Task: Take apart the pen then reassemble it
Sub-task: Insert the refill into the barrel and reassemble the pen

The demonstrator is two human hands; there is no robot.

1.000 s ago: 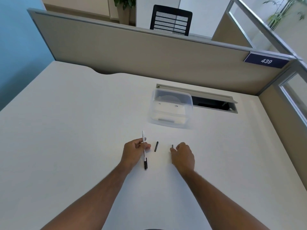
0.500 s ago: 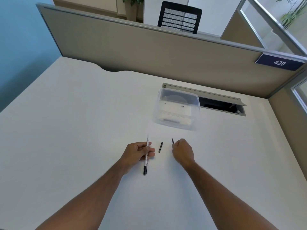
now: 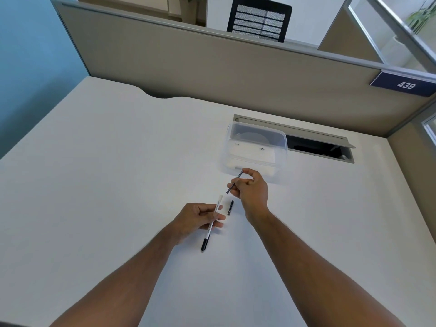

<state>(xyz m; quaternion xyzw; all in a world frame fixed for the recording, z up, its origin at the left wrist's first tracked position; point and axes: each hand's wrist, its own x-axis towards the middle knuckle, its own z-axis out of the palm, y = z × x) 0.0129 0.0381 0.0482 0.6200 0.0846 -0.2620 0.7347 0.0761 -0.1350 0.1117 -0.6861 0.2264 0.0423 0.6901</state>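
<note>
My left hand (image 3: 198,220) grips the white pen barrel (image 3: 218,204), which points away from me with its black cap end (image 3: 204,244) toward me, just above the white desk (image 3: 118,173). My right hand (image 3: 253,192) is raised a little and pinches a thin dark ink refill (image 3: 234,182) between thumb and fingers, tilted up to the right. A small black pen piece (image 3: 230,207) lies on the desk between the two hands.
A clear plastic container (image 3: 256,152) stands just beyond my right hand. Behind it is an open cable slot (image 3: 318,149) in the desk. A beige partition (image 3: 212,67) bounds the far edge, with a blue wall at left.
My right hand has lifted the thin refill off the desk and raised it toward the container. My left hand keeps holding the barrel in much the same place.
</note>
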